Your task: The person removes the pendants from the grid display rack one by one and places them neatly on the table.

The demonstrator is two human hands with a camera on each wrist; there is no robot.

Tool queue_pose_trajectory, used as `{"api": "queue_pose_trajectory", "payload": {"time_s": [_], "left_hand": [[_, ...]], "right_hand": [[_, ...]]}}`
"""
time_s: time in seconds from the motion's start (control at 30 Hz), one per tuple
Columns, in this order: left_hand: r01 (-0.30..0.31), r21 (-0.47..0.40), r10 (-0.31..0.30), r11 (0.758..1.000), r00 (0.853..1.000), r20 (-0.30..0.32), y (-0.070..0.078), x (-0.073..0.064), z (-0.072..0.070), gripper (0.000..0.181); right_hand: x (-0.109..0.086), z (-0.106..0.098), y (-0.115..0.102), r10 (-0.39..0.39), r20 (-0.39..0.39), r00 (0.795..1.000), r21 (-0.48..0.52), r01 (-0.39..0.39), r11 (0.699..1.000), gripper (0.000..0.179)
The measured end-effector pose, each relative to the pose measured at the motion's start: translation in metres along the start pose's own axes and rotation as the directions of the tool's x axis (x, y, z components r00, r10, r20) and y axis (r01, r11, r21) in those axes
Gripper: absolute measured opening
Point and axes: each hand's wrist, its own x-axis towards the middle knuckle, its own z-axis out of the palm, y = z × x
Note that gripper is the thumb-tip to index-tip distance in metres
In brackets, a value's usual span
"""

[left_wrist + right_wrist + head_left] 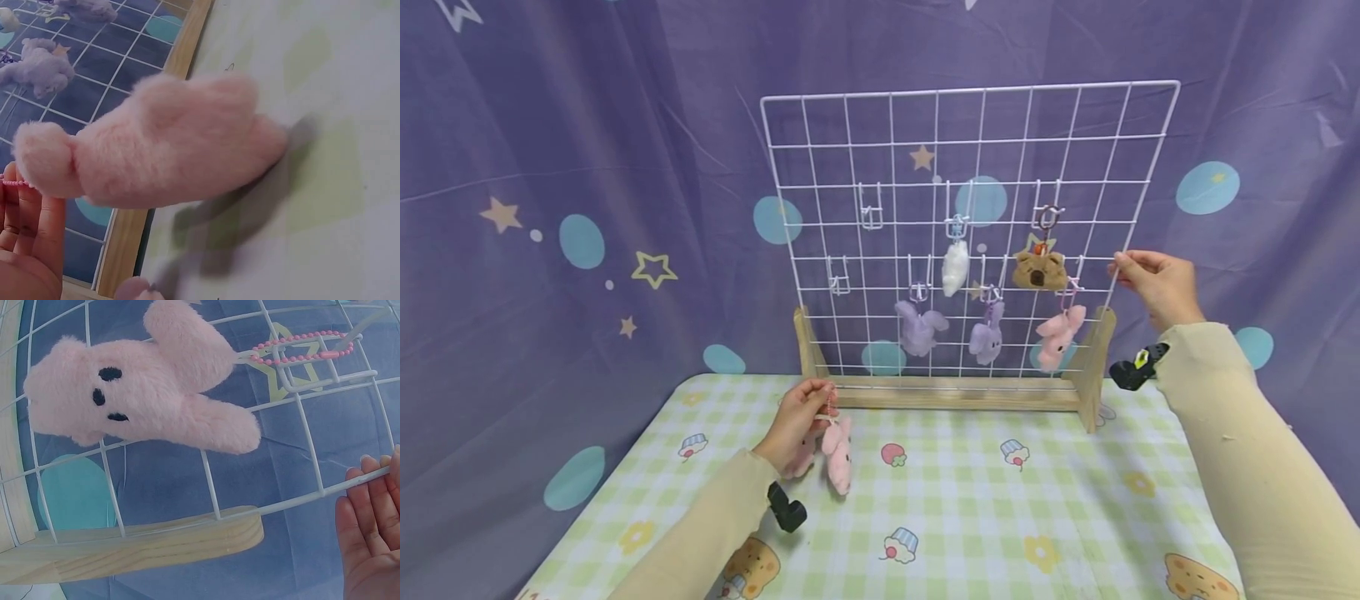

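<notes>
My left hand (797,421), low by the rack's left foot, pinches a pink bead chain. From it dangles a pink plush charm (838,458), large in the left wrist view, and a second pink plush charm (802,460) hangs partly hidden behind the fingers. My right hand (1161,287) pinches the right edge wire of the white wire grid rack (970,90). Close to that hand, a pink plush charm (125,394) with long ears hangs by its bead chain from a hook.
Two purple plush charms (920,329), a white plush charm (955,268) and a brown bear charm (1040,271) hang on the grid. White hooks (871,218) sit at its left. A wooden base (955,393) carries the grid on a checked tablecloth (962,500), before a purple curtain (625,100).
</notes>
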Motion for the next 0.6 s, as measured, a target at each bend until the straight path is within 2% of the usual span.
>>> {"api": "queue_pose_trajectory", "payload": {"time_s": [0.2,0.6], "left_hand": [[-0.004,0.030,0.004,1.000,1.000,-0.012,0.000,0.003,0.002,0.025],[-0.001,-0.024,0.001,1.000,1.000,-0.009,-0.005,0.011,0.004,0.021]], "right_hand": [[0.000,-0.001,0.000,0.005,-0.005,1.000,-0.022,-0.005,1.000,0.011],[-0.001,0.000,-0.002,0.015,-0.005,1.000,-0.039,-0.015,0.999,0.016]]}}
